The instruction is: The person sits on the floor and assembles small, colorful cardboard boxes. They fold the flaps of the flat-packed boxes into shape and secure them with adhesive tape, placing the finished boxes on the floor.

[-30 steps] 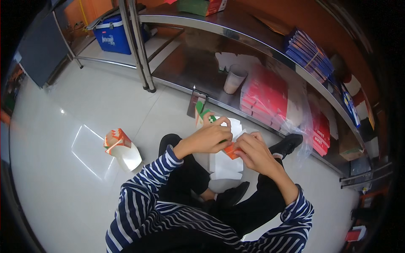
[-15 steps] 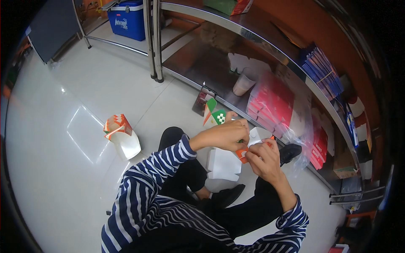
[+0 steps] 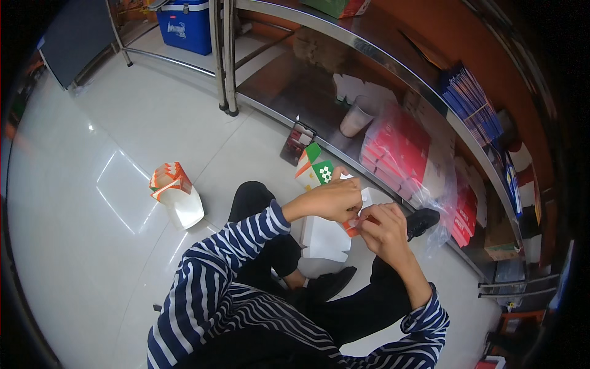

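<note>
single head view, fisheye, looking steeply down, close above lap and floor (image 3: 92,258)

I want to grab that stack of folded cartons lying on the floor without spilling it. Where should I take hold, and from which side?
Probably from above, pinching the carton stack across its white lower body. It lies tipped on the floor with bare tile all round it. The orange ends fan apart, so gripping there would likely loosen them.

Navy top with white stripes, sleeves (image 3: 246,237) pushed up the forearms; black trousers (image 3: 362,307); 2 black shoes (image 3: 329,284); bare hands (image 3: 332,200).
</note>
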{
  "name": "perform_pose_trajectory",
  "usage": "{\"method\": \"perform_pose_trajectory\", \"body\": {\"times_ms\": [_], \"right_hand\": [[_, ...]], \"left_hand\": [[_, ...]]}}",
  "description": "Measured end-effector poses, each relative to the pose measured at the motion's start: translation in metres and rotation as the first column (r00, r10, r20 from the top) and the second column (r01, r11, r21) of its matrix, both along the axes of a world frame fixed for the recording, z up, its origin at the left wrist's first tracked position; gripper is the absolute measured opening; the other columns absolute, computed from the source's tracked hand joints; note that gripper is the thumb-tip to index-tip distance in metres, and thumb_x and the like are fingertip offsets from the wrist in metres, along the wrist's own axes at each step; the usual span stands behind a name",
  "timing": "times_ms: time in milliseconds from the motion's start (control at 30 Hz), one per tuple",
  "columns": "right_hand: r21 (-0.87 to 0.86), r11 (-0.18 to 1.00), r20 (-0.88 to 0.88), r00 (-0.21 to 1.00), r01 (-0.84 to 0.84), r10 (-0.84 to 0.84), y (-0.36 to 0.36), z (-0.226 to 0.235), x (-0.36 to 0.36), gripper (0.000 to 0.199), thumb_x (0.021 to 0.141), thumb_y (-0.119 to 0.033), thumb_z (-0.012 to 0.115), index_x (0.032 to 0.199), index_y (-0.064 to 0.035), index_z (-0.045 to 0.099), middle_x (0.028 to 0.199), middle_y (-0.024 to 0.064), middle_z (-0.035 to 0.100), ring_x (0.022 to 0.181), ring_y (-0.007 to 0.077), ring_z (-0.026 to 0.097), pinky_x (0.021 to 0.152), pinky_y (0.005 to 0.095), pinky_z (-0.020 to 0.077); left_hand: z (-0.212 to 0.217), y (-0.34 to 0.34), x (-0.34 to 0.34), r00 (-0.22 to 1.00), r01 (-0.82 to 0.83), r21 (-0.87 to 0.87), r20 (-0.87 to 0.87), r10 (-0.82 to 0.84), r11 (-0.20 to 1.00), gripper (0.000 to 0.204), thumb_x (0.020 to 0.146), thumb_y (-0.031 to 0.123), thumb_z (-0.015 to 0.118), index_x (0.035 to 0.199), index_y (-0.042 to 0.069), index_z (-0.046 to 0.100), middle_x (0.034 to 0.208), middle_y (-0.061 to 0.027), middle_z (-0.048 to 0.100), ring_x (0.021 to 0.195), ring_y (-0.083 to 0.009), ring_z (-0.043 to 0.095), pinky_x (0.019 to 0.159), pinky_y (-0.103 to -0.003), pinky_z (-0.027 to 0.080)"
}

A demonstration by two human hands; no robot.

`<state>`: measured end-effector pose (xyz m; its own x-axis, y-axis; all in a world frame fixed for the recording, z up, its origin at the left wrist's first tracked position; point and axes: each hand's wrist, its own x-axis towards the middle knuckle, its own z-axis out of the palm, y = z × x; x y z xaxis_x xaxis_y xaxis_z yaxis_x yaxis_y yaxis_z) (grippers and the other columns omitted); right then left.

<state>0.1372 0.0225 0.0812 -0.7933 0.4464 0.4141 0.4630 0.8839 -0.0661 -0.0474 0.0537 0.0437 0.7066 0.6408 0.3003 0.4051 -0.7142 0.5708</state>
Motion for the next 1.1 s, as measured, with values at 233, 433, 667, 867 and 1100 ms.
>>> {"method": "perform_pose_trajectory", "body": {"times_ms": [233,433,667,867,1100], "right_hand": [[0.098,0.995,0.03,0.999,0.019,-0.022,-0.001,-0.007,0.004,0.014,0.061,-0.013,0.065,0.073,-0.016,0.061,0.08,-0.0024,0.056,0.07,0.015,0.054,0.065,0.0313,0.038],[-0.088,0.994,0.009,0.998,0.067,-0.067,0.01,-0.029,0.011,0.019,0.065,-0.021,0.064,0.084,-0.0171,0.065,0.097,-0.0015,0.06,0.081,0.0164,0.058,0.072,0.0355,0.0396],[-0.334,0.887,0.22,0.942,0.318,-0.255,0.02,-0.045,0.005,0.014,0.057,-0.016,0.068,0.07,-0.0169,0.065,0.091,0.0011,0.062,0.074,0.0224,0.061,0.058,0.0399,0.0431],[-0.649,0.661,0.069,0.895,0.376,-0.441,0.019,-0.039,0.01,0.046,0.046,-0.014,0.074,0.088,-0.0078,0.057,0.087,0.0124,0.061,0.076,0.03,0.061,0.06,0.0394,0.0469],[-0.74,0.498,0.302,0.885,0.452,-0.355,0.056,-0.071,0.011,0.057,0.045,-0.023,0.078,0.095,-0.0068,0.056,0.097,0.0164,0.058,0.093,0.0302,0.057,0.072,0.0403,0.0461]], "left_hand": [[-0.002,0.007,0.007,0.999,0.037,-0.042,0.01,-0.036,0.998,0.017,0.069,0.018,0.061,0.074,0.002,0.064,0.079,-0.01,0.055,0.089,-0.0246,0.05,0.084,-0.043,0.029],[-0.026,0.02,0.003,0.999,0.017,0.01,-0.046,-0.017,1.0,0.023,0.067,0.019,0.066,0.081,0.001,0.064,0.085,-0.0154,0.055,0.084,-0.0312,0.052,0.073,-0.041,0.039],[-0.019,0.017,0.011,0.989,0.08,-0.217,-0.103,-0.105,0.973,0.018,0.059,0.016,0.069,0.075,0.007,0.068,0.08,-0.0104,0.064,0.095,-0.0229,0.051,0.088,-0.037,0.024],[0.001,0.009,0.022,0.984,0.076,-0.244,-0.139,-0.112,0.967,0.027,0.047,0.022,0.08,0.066,0.007,0.067,0.073,-0.0048,0.064,0.104,-0.02,0.043,0.091,-0.039,0.021],[-0.032,0.015,0.029,0.995,-0.015,-0.184,-0.098,-0.003,0.983,0.029,0.043,0.02,0.082,0.063,0.007,0.067,0.074,-0.0049,0.063,0.102,-0.0221,0.046,0.093,-0.041,0.022]]}}
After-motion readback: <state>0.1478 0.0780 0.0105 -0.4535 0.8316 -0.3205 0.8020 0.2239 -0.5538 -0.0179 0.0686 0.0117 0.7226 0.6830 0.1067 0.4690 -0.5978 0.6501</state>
